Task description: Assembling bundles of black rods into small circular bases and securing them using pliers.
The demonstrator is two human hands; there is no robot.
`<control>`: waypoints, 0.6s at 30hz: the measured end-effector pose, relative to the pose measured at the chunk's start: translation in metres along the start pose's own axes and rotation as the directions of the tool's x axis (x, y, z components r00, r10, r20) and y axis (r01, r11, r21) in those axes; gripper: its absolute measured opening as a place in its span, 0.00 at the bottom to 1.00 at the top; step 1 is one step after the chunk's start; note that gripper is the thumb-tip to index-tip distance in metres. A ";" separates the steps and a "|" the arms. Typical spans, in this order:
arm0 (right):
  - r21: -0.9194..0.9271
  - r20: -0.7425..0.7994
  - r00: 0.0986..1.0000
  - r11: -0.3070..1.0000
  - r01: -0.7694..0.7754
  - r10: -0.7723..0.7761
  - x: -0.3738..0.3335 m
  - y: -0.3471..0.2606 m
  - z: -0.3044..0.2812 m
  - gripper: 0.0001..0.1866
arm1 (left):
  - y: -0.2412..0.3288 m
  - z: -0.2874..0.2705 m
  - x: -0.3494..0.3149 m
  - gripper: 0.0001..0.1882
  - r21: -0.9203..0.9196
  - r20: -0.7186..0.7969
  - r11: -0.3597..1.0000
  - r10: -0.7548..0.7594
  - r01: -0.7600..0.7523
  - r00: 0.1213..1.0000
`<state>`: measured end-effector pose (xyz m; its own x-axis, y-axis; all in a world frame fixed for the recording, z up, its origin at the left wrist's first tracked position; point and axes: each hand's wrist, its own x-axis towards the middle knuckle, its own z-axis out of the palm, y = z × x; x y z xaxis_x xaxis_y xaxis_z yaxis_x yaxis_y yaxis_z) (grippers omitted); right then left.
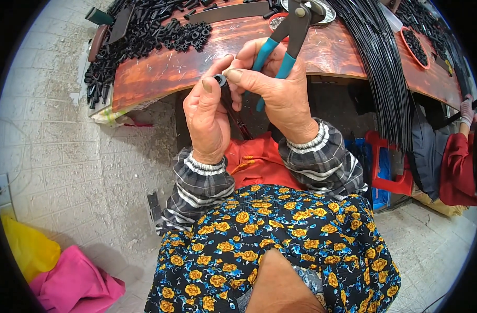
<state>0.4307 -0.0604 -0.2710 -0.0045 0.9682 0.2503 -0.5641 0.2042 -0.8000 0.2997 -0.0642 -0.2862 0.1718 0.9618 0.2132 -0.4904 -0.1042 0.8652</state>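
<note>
My left hand (209, 117) is closed around a slim dark rod. The rod's black ring-shaped end (220, 80) faces up between thumb and fingers, and its shaft slants down toward my lap. My right hand (283, 96) holds pliers (297, 35) with teal handles, tucked in the palm with the dark jaws pointing up and away. The thumb and forefinger of that same hand pinch together beside the ring-shaped end. Whatever lies between those fingertips is too small to make out.
Black plastic parts (181, 35) are heaped on the reddish wooden table (160, 73). Long black rods (377, 57) hang over its front edge. Orange-rimmed bowls, one with black bits (415, 47), stand there. A red stool (390, 182) and a co-worker's sleeve (457, 167) are at right.
</note>
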 end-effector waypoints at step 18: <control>-0.318 0.183 0.947 0.896 0.311 -0.263 -0.003 0.003 -0.009 0.11 | -0.002 0.001 0.005 0.31 0.053 0.051 0.999 -0.007 0.004 0.999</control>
<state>0.4367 -0.0613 -0.2791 -0.0068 0.8367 0.5476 -0.2442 0.5296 -0.8123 0.3023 -0.0591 -0.2858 0.2183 0.9483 0.2302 -0.4435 -0.1137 0.8890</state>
